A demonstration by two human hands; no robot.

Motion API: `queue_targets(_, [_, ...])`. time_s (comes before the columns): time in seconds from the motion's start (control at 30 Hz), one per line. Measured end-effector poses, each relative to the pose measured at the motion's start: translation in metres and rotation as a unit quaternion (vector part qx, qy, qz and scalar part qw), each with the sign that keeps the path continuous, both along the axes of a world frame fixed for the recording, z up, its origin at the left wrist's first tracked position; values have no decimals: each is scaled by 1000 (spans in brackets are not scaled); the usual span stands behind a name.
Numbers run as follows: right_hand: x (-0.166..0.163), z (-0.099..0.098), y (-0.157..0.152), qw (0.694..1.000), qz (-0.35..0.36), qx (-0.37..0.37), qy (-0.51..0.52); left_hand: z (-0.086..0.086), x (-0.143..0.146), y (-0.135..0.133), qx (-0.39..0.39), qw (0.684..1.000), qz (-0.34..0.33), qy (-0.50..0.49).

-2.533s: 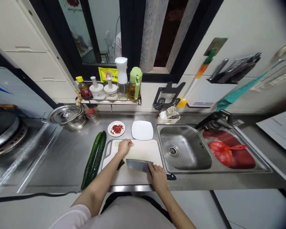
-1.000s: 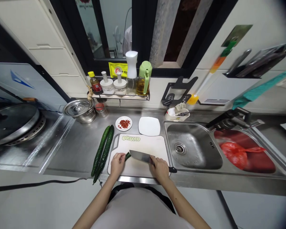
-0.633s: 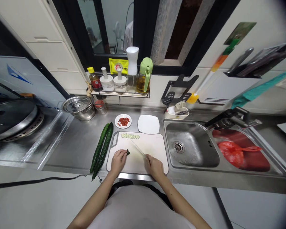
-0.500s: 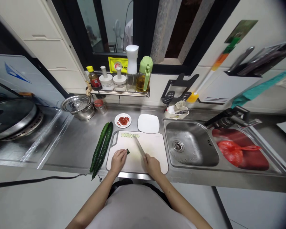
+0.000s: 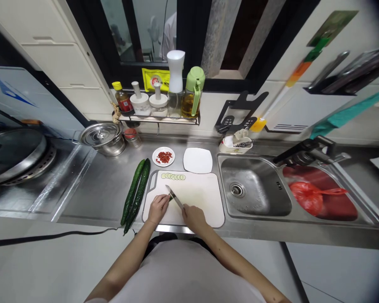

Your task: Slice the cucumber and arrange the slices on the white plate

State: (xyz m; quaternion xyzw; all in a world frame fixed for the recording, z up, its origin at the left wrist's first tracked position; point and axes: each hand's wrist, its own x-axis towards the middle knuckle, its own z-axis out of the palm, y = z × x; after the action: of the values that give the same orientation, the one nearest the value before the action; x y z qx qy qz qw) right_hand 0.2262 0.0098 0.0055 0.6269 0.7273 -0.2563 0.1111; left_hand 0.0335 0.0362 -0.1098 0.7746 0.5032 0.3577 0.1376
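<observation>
My right hand (image 5: 194,217) is closed round the handle of a knife (image 5: 175,198), its blade slanting up and to the left over the white cutting board (image 5: 202,191). Close by, my left hand (image 5: 158,208) is closed on a short dark green piece of cucumber (image 5: 172,196), mostly hidden by the fingers and blade. The blade is at the piece's right side; whether it touches cannot be made out. Along the board's far edge lies a row of thin, overlapping cucumber slices (image 5: 173,176). Two whole cucumbers (image 5: 138,193) rest on the counter left of the board.
Behind the board are a small plate of chopped red pieces (image 5: 164,157) and a white square plate (image 5: 198,160). A lidded steel pot (image 5: 102,136) stands back left, and a sink (image 5: 255,189) lies right. Above is a rack (image 5: 161,120) of seasoning bottles.
The knife has moved left and nearer to me, from the row of slices to the cucumber piece in my left hand. My left hand has stayed nearly in place.
</observation>
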Motion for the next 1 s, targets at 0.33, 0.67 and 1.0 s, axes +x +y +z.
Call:
queue_targets(0.33, [-4, 0, -1, 1000, 7, -4, -7, 1, 0, 0, -28, 1000, -6, 4])
queue_targets(0.67, [-10, 4, -1, 1000, 22, -12, -19, 5, 1, 1, -22, 1000, -3, 6])
queue_targets(1.0, [-15, 2, 4, 999, 27, -18, -21, 4, 1, 2, -33, 999, -12, 8])
